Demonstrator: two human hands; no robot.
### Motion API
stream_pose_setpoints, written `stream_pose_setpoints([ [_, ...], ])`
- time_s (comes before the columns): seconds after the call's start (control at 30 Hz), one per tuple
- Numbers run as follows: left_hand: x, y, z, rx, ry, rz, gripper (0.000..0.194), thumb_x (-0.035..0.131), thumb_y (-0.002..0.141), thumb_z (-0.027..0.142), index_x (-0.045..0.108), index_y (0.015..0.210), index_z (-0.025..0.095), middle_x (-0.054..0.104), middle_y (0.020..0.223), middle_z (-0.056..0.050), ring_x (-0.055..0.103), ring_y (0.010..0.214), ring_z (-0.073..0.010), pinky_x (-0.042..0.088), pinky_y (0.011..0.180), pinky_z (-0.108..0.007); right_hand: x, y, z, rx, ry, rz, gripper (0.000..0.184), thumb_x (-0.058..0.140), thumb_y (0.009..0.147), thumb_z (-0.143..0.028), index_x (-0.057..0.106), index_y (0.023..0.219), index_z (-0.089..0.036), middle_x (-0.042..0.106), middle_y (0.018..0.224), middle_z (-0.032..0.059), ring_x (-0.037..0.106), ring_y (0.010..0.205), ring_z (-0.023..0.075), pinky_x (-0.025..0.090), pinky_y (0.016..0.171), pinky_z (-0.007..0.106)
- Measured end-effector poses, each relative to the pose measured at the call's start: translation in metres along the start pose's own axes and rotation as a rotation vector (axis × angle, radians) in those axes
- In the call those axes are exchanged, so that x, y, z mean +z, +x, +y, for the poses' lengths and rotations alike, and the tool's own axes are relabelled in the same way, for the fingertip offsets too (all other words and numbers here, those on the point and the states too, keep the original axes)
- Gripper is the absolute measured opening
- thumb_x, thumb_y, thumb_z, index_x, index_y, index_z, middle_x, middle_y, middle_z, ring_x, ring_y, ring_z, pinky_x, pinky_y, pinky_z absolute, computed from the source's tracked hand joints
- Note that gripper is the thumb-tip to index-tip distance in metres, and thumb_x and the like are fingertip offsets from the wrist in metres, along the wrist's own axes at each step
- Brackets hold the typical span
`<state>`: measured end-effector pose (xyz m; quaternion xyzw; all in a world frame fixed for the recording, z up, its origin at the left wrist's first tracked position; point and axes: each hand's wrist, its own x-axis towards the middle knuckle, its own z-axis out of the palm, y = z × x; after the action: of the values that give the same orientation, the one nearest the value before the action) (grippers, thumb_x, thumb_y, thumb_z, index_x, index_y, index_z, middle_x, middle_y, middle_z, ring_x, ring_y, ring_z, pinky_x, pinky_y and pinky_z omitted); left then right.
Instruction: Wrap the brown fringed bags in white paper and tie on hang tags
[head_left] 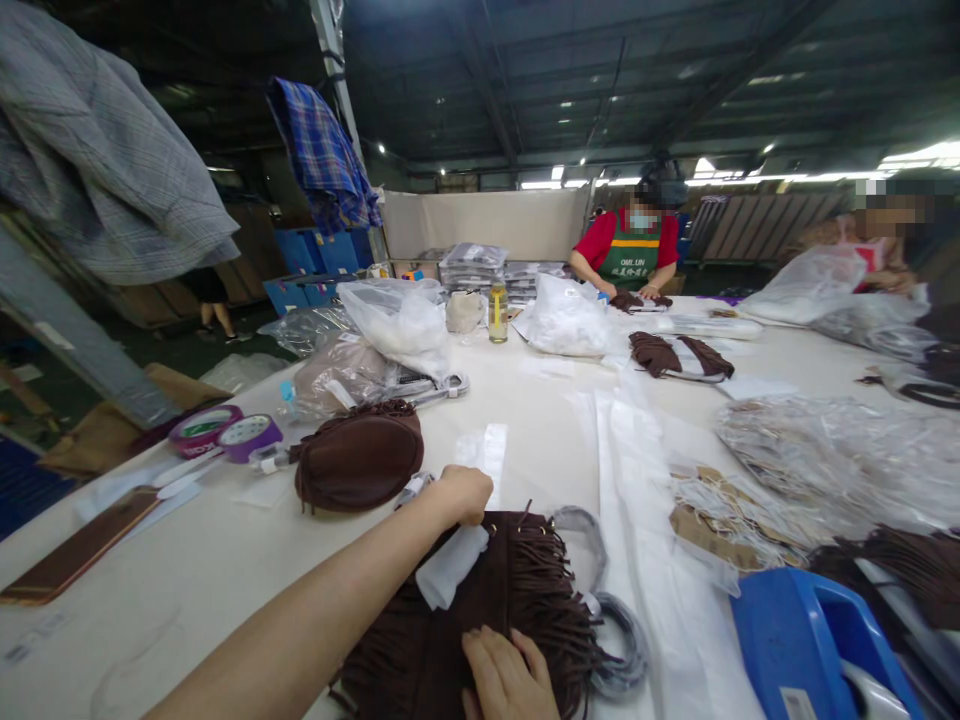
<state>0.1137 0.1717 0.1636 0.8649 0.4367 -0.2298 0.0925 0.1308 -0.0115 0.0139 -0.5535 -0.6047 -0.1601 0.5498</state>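
A dark brown fringed bag (480, 610) lies on the table close in front of me, its fringe spread to both sides. My left hand (463, 494) is closed in a fist at the bag's far edge; what is in its fingers, if anything, is hidden. Just below that fist, a white translucent wrapping piece (451, 567) rests on the bag. My right hand (508, 675) lies on the near part of the bag with its fingers stretched out. Plastic-wrapped straps (621, 648) curl beside the bag on the right. A second brown bag (360, 460) sits beyond my left forearm.
Purple tape rolls (251, 438) and a long brown strip (82, 545) lie at left. A blue plastic tape dispenser or similar object (817, 640) stands at right, near tags with white strings (739, 520). A bottle (498, 312) stands further back. Two people work across the table.
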Motion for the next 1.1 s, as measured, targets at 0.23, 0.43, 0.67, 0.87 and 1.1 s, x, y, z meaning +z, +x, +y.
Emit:
stream_pose_setpoints([
  [0.23,-0.005,0.005,0.001,0.013,-0.001,0.38,0.019,0.046,0.086,0.014,0.061,0.097,0.012,0.062,0.104,-0.015,0.055,0.103,-0.025,0.038,0.087,-0.039,0.003,-0.013,0.006,-0.088,-0.115,-0.105,0.021,0.039,0.084,-0.022,0.06,0.089,-0.021,0.07,0.076,0.0025,0.066,0.073,0.0155,0.045,0.087,0.031],
  [0.43,0.051,0.008,0.025,0.116,-0.137,0.471,0.039,0.037,0.092,0.036,0.064,0.07,0.019,0.066,0.07,-0.005,0.062,0.071,-0.0179,0.041,0.062,-0.027,0.001,-0.007,0.001,-0.105,-0.106,-0.116,0.022,0.039,0.084,-0.016,0.059,0.083,-0.022,0.07,0.074,0.0008,0.067,0.072,0.0138,0.047,0.081,0.028],
  [0.67,0.097,0.002,0.026,0.166,-0.253,0.706,0.03,0.047,0.089,0.034,0.056,0.069,0.015,0.061,0.069,-0.005,0.057,0.072,-0.0202,0.04,0.069,-0.031,-0.066,0.025,0.037,0.075,-0.24,-0.231,0.028,0.042,0.082,-0.01,0.056,0.1,-0.024,0.068,0.092,0.0057,0.063,0.088,0.0194,0.048,0.078,0.033],
  [0.87,0.107,0.008,0.019,0.28,-0.323,0.88,0.034,0.046,0.089,0.035,0.051,0.061,0.016,0.055,0.061,-0.004,0.052,0.064,-0.0187,0.038,0.062,-0.029,-0.108,0.06,0.085,0.367,-0.588,-0.699,0.047,0.042,0.073,-0.001,0.054,0.115,-0.019,0.062,0.093,0.0082,0.058,0.082,0.0228,0.045,0.07,0.034],
  [1.1,0.106,0.006,0.02,0.387,-0.382,1.13,0.042,0.034,0.093,0.038,0.047,0.058,0.018,0.051,0.055,-0.002,0.047,0.055,-0.0162,0.034,0.055,-0.027,-0.091,0.1,0.101,0.222,-0.73,-0.944,0.04,0.042,0.071,0.006,0.064,0.076,-0.027,0.06,0.075,0.0025,0.055,0.075,0.0219,0.037,0.061,0.029],
])
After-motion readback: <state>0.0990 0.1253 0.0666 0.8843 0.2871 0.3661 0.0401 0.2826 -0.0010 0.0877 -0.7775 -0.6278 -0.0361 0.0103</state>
